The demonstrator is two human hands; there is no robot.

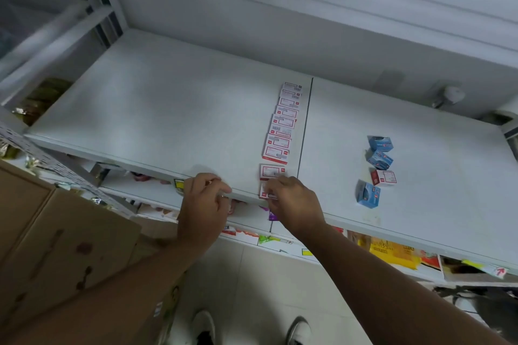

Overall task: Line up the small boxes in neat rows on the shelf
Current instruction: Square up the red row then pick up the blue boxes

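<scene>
Front box (265, 194) sits at near shelf (168, 98) edge, near end of red-white row (281, 126); pinched by R hand (291, 204), fingers curled on it. Long axis runs left-right, row runs far. L hand (203, 202) curled on shelf lip, just left. Blue boxes (377, 159) loose, well right.

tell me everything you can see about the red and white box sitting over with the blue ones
The lone red and white box is a small carton, apparently cardboard, with a red end face and a white side carrying a red-outlined label whose print is too small to read. It lies on the right section of the white shelf, between two blue boxes behind it and a third blue box nearer the front edge. It looks closed and undamaged. Neither hand touches it; whether it touches its neighbours is unclear.
</scene>
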